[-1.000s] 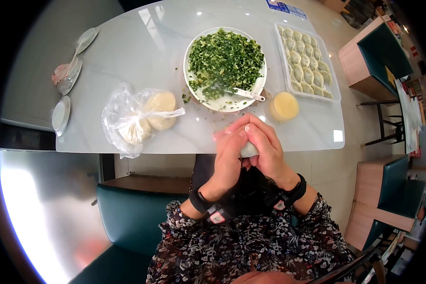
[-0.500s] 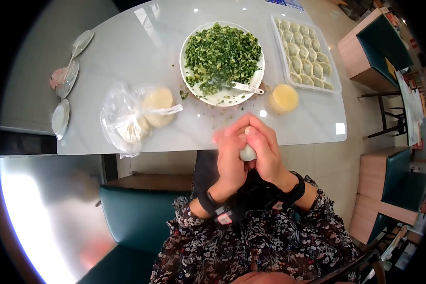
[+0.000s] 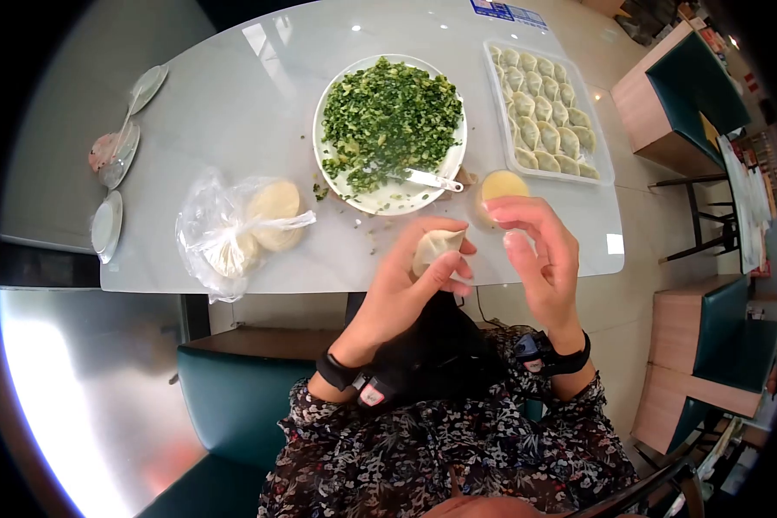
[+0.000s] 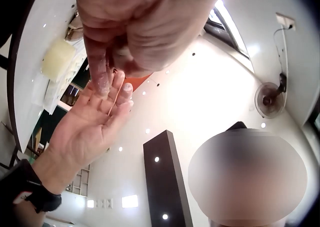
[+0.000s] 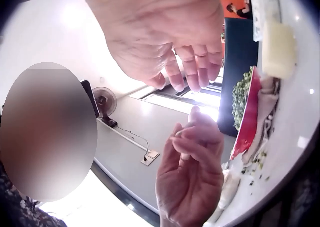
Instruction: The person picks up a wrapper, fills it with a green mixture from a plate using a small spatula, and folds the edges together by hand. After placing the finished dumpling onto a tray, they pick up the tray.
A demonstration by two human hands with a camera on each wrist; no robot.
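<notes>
The left hand [image 3: 403,285] holds a folded dumpling [image 3: 436,244] above the near edge of the desk [image 3: 233,95], toward its right half. The fingers and thumb curl round the pale dough and pinch it from below, with the sealed edge pointing up and away from the person. The right hand [image 3: 540,259] is just beside it on the right, apart from the dumpling. Its fingers are spread and loosely bent and it holds nothing. In the right wrist view the dumpling shows as a pale lump at the left fingertips, with the right fingers hanging open above it.

Beyond the hands, in the middle of the desk, stands a white plate [image 3: 387,202] heaped with chopped greens [image 3: 388,116]. A white spoon [image 3: 429,180] lies on its near side, and a few green scraps are scattered on the desk near the plate. A small cup of yellow liquid [image 3: 502,185] stands just beside the plate on the right, close behind the right hand's fingertips. A clear tray [image 3: 601,142] at the far right corner holds rows of finished dumplings. A knotted plastic bag [image 3: 233,229] with round pale dough wrappers lies toward the near left corner. Small dishes and spoons [image 3: 116,147] sit along the left edge.
</notes>
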